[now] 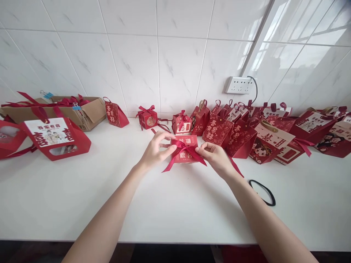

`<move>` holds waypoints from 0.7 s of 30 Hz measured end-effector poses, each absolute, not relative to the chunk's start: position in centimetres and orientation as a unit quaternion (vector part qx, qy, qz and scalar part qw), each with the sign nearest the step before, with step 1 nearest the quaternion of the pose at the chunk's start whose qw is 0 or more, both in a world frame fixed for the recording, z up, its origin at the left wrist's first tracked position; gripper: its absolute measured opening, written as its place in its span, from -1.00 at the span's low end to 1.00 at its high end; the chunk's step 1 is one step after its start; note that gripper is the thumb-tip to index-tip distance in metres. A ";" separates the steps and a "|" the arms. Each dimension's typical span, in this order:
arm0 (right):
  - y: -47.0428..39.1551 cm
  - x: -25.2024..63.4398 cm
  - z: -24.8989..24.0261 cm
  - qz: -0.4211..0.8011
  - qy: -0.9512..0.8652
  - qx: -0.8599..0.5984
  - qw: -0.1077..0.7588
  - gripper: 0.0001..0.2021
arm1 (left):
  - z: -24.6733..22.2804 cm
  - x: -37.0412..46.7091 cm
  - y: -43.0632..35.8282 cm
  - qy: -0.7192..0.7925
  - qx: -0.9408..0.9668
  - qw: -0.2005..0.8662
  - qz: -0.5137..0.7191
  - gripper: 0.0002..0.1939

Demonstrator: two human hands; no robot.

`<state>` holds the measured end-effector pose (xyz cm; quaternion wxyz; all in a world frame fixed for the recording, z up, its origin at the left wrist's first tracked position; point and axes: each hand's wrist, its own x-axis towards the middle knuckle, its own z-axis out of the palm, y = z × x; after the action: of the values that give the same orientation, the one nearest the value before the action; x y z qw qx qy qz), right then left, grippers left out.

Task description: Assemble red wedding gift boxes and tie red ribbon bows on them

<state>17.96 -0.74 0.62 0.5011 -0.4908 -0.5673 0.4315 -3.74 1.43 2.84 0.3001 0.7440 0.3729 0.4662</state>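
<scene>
A small red gift box (186,157) with gold characters sits on the white table in front of me. Across its top lies a dark red satin ribbon (183,147) tied in a bow, its tails hanging over the front. My left hand (157,148) pinches the bow's left loop between thumb and index finger. On the other side, my right hand (213,155) has its thumb and bent fingers closed on the right loop. More red ribbon trails out past the right wrist.
Finished red gift boxes (216,129) crowd the right back of the table (164,208). An open cardboard box (90,115) with ribbons and a large red gift box (57,140) stand left. A black loop (271,197) lies right, below a wall power strip (238,85).
</scene>
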 end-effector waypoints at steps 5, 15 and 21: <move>-1.0 17.6 1.1 0.462 -0.568 -0.475 0.489 -0.61 | 2.6 -4.0 1.6 0.363 0.771 0.280 0.441 -0.76; -1.2 17.3 1.1 0.493 -0.584 -0.442 0.469 -0.64 | 0.6 -2.9 2.1 0.377 0.745 0.164 0.525 -0.85; -1.1 17.4 0.9 0.496 -0.587 -0.432 0.472 -0.64 | 0.6 -2.4 1.7 0.363 0.743 0.122 0.549 -0.75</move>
<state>17.38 -1.10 0.86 0.4718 -0.4316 -0.5872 0.4963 -2.41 1.73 0.63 0.1215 0.7429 0.3626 0.5494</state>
